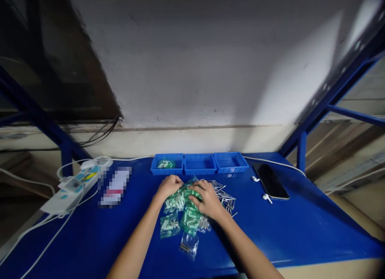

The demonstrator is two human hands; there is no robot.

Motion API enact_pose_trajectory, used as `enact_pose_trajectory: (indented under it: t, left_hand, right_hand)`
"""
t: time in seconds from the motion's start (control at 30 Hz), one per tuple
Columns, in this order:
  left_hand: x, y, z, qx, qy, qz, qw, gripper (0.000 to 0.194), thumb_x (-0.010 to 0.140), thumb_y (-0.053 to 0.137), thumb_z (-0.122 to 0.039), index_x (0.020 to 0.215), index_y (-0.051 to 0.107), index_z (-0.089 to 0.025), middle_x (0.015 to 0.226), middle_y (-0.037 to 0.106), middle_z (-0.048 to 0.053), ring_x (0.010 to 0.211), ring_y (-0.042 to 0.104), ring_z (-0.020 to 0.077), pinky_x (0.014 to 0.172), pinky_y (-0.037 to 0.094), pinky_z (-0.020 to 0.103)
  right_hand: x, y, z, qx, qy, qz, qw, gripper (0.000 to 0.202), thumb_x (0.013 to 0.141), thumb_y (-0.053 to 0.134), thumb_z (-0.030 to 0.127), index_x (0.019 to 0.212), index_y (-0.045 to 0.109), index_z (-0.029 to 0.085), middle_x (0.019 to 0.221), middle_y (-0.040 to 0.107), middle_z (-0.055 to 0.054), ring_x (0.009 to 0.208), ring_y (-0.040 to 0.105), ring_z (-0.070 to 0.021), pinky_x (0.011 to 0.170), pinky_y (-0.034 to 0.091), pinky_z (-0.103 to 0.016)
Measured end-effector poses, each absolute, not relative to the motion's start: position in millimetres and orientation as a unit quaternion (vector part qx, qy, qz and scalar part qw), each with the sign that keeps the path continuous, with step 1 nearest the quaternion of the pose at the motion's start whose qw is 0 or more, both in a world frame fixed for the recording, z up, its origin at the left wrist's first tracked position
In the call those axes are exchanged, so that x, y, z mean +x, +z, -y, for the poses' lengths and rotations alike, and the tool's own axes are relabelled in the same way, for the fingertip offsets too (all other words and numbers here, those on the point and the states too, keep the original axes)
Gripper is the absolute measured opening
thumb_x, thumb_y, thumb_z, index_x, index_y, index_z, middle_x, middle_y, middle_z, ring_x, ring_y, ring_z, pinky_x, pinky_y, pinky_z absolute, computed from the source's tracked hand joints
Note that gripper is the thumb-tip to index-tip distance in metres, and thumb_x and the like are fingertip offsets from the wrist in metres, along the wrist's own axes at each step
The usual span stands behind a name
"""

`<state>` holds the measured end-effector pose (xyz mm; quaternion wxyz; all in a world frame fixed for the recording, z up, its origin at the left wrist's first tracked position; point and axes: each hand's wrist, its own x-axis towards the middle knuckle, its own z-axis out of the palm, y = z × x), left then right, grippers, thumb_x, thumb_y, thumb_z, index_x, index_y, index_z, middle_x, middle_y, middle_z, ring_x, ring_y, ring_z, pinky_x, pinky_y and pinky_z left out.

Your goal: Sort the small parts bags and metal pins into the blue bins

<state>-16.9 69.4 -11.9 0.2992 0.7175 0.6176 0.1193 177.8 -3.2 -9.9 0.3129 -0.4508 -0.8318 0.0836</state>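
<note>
A heap of small green plastic bags (192,219) with white and metal pieces inside lies on the blue tabletop. At its upper left edge, my left hand (169,187) is closed with fingers curled; what it pinches, if anything, is hidden. My right hand (208,199) rests over the heap's right side, its thumb and fingers apart. One green bag (170,224) lies at the near left of the heap. Nearest me is a clear bag (189,245) with brass-coloured pieces. Loose metal rods (225,195) are scattered to the right, partly behind my right hand.
Three blue bins stand in a row behind the heap; the left bin (154,164) holds green bags. A power strip (72,187) with white cables is at the left. A black phone (271,181) and white earbuds (266,197) lie at the right. Blue frame posts flank the table (319,227).
</note>
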Motion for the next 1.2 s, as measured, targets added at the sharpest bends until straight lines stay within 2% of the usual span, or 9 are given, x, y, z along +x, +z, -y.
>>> enact_pose_trajectory:
  t: [0.4,0.6,0.7,0.8,0.9,0.97,1.03,1.1,1.2]
  left_hand:
    - [-14,-9,-63,0.703,0.129,-0.644,0.274,0.024,0.074,0.058,-0.042,0.083,0.070,-0.023,0.092,0.073,0.005,0.085,0.066,0.0222,0.071,0.044,0.027]
    - [-9,-10,-64,0.699,0.147,-0.645,0.271,0.011,0.072,0.059,-0.024,0.074,0.069,-0.022,0.082,0.073,0.003,0.080,0.067,0.0198,0.068,0.045,0.024]
    - [-8,-2,-52,0.694,0.223,-0.644,0.231,0.018,0.081,0.050,-0.026,0.084,0.066,-0.020,0.088,0.071,0.004,0.084,0.065,0.0173,0.072,0.046,0.023]
    - [-7,12,-27,0.671,0.408,-0.598,0.161,0.023,0.088,0.044,-0.032,0.090,0.062,-0.018,0.080,0.069,0.003,0.073,0.064,0.0141,0.068,0.047,0.022]
    - [-2,21,4,0.656,0.514,-0.542,0.113,0.016,0.087,0.049,-0.029,0.090,0.061,-0.018,0.076,0.067,0.002,0.069,0.064,0.0135,0.065,0.048,0.022]
    - [4,21,24,0.681,0.533,-0.494,0.095,0.012,0.086,0.051,-0.023,0.089,0.061,-0.018,0.082,0.068,0.003,0.076,0.065,0.0144,0.071,0.050,0.023]
    - [10,20,39,0.706,0.543,-0.444,0.091,0.011,0.085,0.051,-0.016,0.089,0.062,-0.018,0.088,0.068,0.004,0.086,0.065,0.0158,0.080,0.050,0.026]
    - [12,20,50,0.720,0.549,-0.411,0.104,0.014,0.085,0.050,-0.013,0.089,0.062,-0.019,0.091,0.068,0.005,0.096,0.063,0.0175,0.087,0.048,0.029]
    - [12,24,61,0.725,0.530,-0.411,0.155,0.013,0.084,0.052,-0.015,0.087,0.065,-0.019,0.097,0.067,0.006,0.102,0.060,0.0200,0.091,0.046,0.033]
  right_hand:
    - [177,-17,14,-0.452,0.072,0.820,0.344,0.026,0.088,0.051,0.030,0.109,0.061,0.019,0.097,0.060,-0.009,0.090,0.051,-0.0220,0.078,0.042,-0.036]
    - [178,-16,12,-0.451,0.069,0.824,0.337,0.026,0.088,0.049,0.033,0.106,0.063,0.019,0.095,0.060,-0.009,0.087,0.051,-0.0215,0.077,0.041,-0.035]
    - [179,-15,12,-0.459,0.063,0.813,0.353,0.027,0.087,0.050,0.035,0.102,0.065,0.019,0.093,0.059,-0.009,0.086,0.050,-0.0215,0.077,0.040,-0.036]
    - [175,-5,13,-0.503,0.080,0.764,0.395,0.027,0.087,0.050,0.038,0.092,0.068,0.019,0.085,0.059,-0.008,0.083,0.049,-0.0212,0.077,0.038,-0.036]
    - [163,13,18,-0.533,0.205,0.687,0.449,0.033,0.089,0.043,0.040,0.086,0.068,0.019,0.075,0.059,-0.005,0.076,0.051,-0.0192,0.073,0.038,-0.034]
    - [154,25,26,-0.516,0.349,0.612,0.486,0.035,0.089,0.042,0.043,0.089,0.067,0.019,0.072,0.060,-0.003,0.070,0.054,-0.0172,0.067,0.040,-0.031]
    - [146,31,34,-0.481,0.467,0.518,0.531,0.031,0.085,0.050,0.045,0.093,0.065,0.018,0.073,0.061,-0.002,0.067,0.055,-0.0153,0.064,0.041,-0.028]
    - [143,32,42,-0.448,0.523,0.435,0.580,0.030,0.077,0.062,0.041,0.097,0.063,0.019,0.075,0.060,0.000,0.067,0.055,-0.0137,0.064,0.043,-0.026]
    - [145,28,52,-0.427,0.540,0.366,0.626,0.041,0.069,0.071,0.034,0.106,0.059,0.021,0.074,0.058,0.002,0.069,0.055,-0.0128,0.068,0.044,-0.026]
